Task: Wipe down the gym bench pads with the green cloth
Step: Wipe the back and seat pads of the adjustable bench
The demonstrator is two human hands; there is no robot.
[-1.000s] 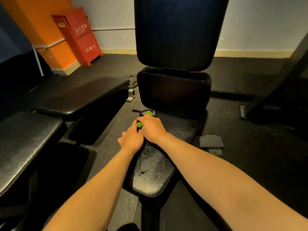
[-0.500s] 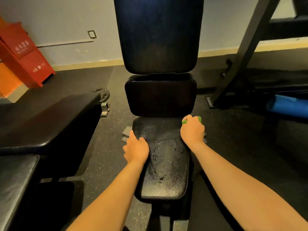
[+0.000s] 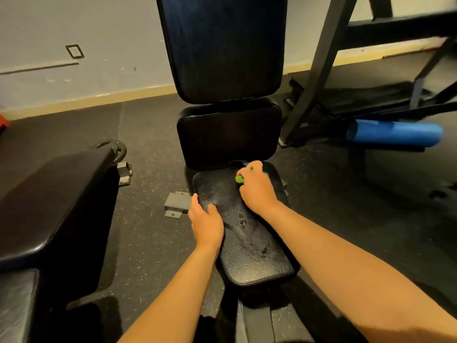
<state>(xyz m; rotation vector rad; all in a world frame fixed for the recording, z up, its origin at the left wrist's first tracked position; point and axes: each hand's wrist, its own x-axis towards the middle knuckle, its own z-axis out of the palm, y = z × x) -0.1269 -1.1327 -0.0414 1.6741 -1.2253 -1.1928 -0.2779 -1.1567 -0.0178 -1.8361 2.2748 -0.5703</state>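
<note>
head camera looks forward and down, close over the seat pad (image 3: 247, 243).

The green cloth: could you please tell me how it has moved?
The right hand swept the green cloth across the seat pad, far left corner to far right, then partway back. It still grips the cloth; the left hand still holds the pad's left edge.
</note>
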